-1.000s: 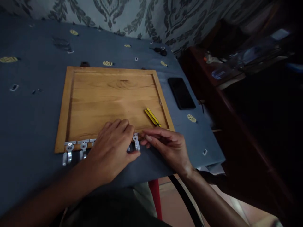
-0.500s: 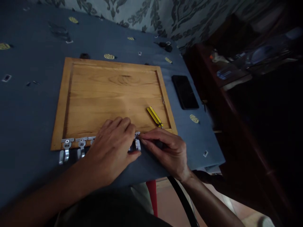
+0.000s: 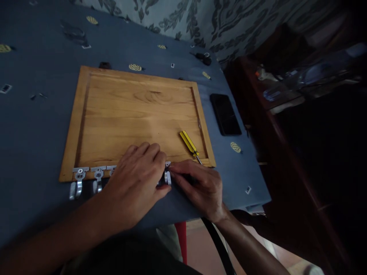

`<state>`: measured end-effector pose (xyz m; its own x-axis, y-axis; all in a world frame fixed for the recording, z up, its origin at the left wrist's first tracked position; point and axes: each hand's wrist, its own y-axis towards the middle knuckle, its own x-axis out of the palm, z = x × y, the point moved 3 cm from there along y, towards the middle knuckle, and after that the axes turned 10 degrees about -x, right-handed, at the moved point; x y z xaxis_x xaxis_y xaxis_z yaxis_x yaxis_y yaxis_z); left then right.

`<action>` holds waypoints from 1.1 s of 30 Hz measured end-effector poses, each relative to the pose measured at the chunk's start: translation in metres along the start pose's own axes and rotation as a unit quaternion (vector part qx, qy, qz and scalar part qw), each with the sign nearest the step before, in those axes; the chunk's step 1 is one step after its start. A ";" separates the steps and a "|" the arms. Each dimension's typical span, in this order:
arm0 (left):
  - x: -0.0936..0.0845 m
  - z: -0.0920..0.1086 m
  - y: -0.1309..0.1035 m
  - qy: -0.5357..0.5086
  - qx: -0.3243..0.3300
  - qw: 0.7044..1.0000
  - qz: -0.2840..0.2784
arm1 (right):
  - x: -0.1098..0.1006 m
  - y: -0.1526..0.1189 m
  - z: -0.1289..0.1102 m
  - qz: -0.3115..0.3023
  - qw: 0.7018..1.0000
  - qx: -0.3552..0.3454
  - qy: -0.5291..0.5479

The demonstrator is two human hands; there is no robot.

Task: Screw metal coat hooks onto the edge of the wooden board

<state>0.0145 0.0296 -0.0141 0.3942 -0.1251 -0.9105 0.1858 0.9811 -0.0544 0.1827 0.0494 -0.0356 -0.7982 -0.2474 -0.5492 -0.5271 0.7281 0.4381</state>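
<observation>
A framed wooden board point(image 3: 137, 110) lies on the blue cloth, with silver metal hooks point(image 3: 98, 175) along its near edge. My left hand point(image 3: 140, 179) is curled over that edge, covering some of the hooks. Its thumb presses beside the rightmost visible hook point(image 3: 168, 175), gripping it against the board. My right hand point(image 3: 197, 187) pinches at this same hook from the right, thumb and forefinger together. What sits between those fingertips is too small to make out. Just beyond my right hand, a screwdriver point(image 3: 189, 143) with a yellow and black handle rests on the board.
A black phone point(image 3: 225, 114) lies right of the board. Black-handled scissors point(image 3: 204, 58) are at the far right of the blue cloth point(image 3: 34, 133). Two small dark bits point(image 3: 38, 96) lie to the left. A dark wooden cabinet point(image 3: 258, 95) stands at the right with plastic items on it.
The view has shifted slightly. My right fingertips stay at the hook, with the hand a little more drawn in and more of the screwdriver's shaft showing. My left hand keeps its place.
</observation>
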 end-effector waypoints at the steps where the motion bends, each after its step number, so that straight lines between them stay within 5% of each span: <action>1: 0.000 0.000 0.000 0.000 -0.002 1.000 0.002 | 0.000 0.000 0.000 -0.004 1.000 -0.013 -0.003; 17: 0.000 0.000 -0.003 -0.007 0.016 1.000 0.019 | 0.005 0.001 -0.005 -0.024 0.991 -0.109 -0.076; 33: 0.001 0.000 0.001 0.002 -0.005 1.000 -0.006 | 0.004 0.003 -0.001 -0.008 1.000 -0.015 0.008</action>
<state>0.0154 0.0304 -0.0147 0.3878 -0.1370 -0.9115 0.1814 0.9809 -0.0702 0.1771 0.0504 -0.0361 -0.7943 -0.2686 -0.5449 -0.5478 0.7044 0.4513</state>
